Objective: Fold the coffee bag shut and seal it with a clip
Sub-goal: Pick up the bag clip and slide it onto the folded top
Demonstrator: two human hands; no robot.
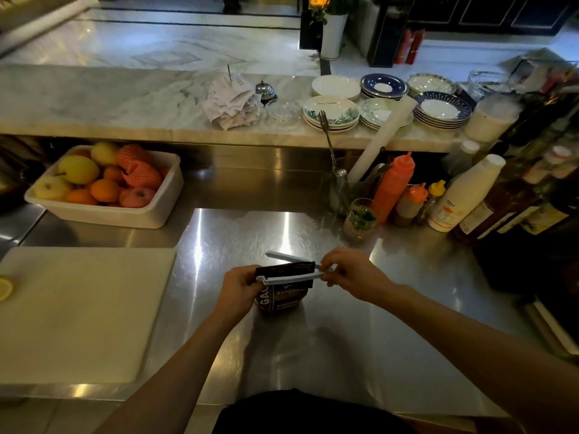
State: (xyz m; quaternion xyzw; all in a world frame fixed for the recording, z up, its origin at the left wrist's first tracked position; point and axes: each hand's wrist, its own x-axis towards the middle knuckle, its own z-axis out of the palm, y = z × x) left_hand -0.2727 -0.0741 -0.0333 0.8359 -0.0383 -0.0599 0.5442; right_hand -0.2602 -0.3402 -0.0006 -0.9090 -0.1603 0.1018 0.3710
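Observation:
A small dark brown coffee bag [282,297] with white lettering stands upright on the steel counter, its top folded flat. A long pale blue clip [289,279] straddles the folded top, its two arms spread apart at the left and joined at the right. My left hand [239,288] grips the bag's left side near the fold. My right hand [351,272] pinches the clip's hinged right end between thumb and fingers.
A white cutting board [81,311] lies at the left with a lemon slice at its edge. A white tub of fruit [103,186] sits behind it. A glass [360,219], squeeze bottles [393,186] and syrup bottles crowd the right. Stacked plates [332,112] line the marble shelf.

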